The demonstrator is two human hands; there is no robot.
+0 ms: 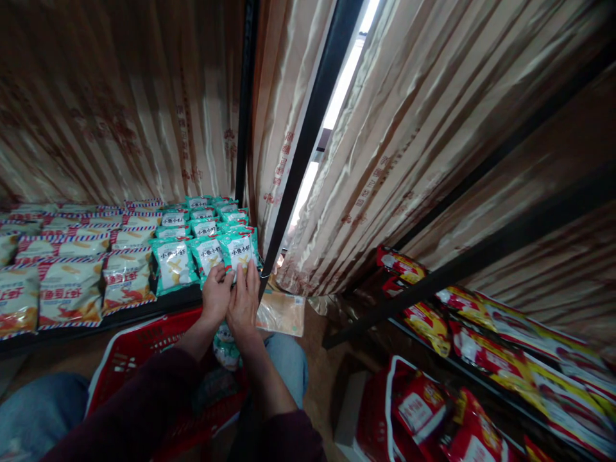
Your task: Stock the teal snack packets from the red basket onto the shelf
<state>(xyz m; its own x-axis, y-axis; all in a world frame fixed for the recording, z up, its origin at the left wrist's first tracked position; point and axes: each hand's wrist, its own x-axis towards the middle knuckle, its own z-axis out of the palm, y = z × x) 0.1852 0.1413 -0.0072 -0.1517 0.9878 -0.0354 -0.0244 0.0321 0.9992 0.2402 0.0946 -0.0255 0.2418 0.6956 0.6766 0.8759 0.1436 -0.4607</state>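
Small green-and-white snack bags stand in rows at the right end of the low shelf. At the front right corner, a green snack bag [239, 247] leans upright under both my hands. My right hand [244, 298] lies against its lower front with fingers stretched upward. Beside it, my left hand [216, 296] has its fingers bent and closed at the bag's lower left edge. The neighbouring green bag [208, 251] is partly covered by my left fingers. Below my forearms is a red basket [120, 353] with more green bags [226, 350] inside.
White-and-orange snack bags [70, 292] fill the shelf's left part. A dark metal post [301, 151] rises close to my right hand. Beige curtains [385, 128] hang behind. At right are a shelf of red-and-yellow packets [495, 353] and another red basket [378, 407]; a flat package [282, 312] lies on the floor.
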